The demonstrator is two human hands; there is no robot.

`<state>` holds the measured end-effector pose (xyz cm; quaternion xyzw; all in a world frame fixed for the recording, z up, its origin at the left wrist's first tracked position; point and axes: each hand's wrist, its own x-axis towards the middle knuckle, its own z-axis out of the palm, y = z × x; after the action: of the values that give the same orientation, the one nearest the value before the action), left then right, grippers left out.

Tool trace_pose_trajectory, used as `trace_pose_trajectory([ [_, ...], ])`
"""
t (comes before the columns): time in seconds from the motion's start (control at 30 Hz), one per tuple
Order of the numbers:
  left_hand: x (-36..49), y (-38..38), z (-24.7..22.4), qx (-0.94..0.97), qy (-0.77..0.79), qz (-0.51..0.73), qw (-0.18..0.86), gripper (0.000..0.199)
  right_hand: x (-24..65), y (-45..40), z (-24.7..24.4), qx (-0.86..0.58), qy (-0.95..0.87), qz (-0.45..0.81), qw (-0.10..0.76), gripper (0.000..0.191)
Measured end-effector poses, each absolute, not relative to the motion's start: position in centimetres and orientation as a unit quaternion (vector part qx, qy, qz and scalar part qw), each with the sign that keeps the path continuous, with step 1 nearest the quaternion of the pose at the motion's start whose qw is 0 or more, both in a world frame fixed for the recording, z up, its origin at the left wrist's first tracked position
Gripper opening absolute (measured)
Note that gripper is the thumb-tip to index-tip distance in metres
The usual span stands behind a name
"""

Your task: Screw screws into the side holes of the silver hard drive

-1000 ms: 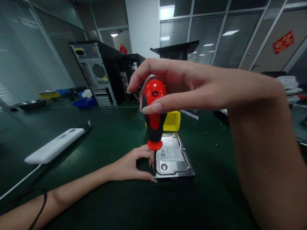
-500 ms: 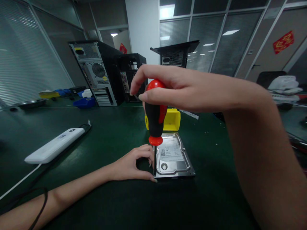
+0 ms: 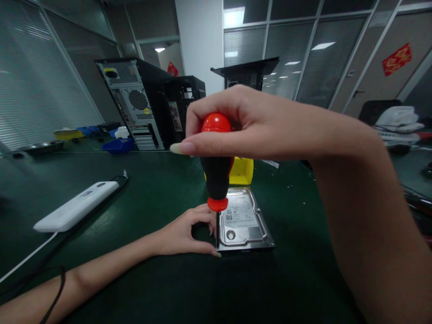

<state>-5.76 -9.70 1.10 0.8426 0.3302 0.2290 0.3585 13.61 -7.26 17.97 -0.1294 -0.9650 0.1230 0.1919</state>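
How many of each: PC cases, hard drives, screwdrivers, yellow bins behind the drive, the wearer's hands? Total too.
PC cases: 3 (left case, middle case, right case, partly hidden)
Hard drive: 1
Screwdriver: 1
Yellow bin: 1
Hands: 2 (left hand, right hand)
Total: 8

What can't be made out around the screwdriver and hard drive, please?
- Head view: the tip of the screwdriver; too small and dark.
- Head view: fine print on the hard drive; too small.
- Head view: part of the yellow bin; hidden by screwdriver and right hand.
- Head view: the right hand's far fingers; hidden behind thumb and handle.
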Motion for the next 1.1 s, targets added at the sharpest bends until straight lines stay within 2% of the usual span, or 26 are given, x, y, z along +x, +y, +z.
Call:
trace_pose_trajectory([
  [0.07, -5.8, -9.7, 1.0, 0.842, 0.333, 0.227, 0.359, 0.022, 13.7, -7.2, 18.0, -0.127, -0.962, 0.138, 0.198, 0.015],
  [0.23, -5.8, -9.7, 0.9, 0.84, 0.334, 0.236, 0.357, 0.023, 13.9, -7.7, 17.9, -0.108, -0.954, 0.196, 0.199, 0.026],
  [0.9, -5.8, -9.7, 1.1, 0.837, 0.342, 0.225, 0.363, 0.024, 13.0, -7.1, 17.7, -0.088, -0.961, 0.159, 0.21, 0.016],
  [1.1, -5.9, -9.6, 0.9, 0.844, 0.332, 0.227, 0.356, 0.023, 13.8, -6.8, 17.7, -0.143, -0.951, 0.186, 0.202, 0.035],
])
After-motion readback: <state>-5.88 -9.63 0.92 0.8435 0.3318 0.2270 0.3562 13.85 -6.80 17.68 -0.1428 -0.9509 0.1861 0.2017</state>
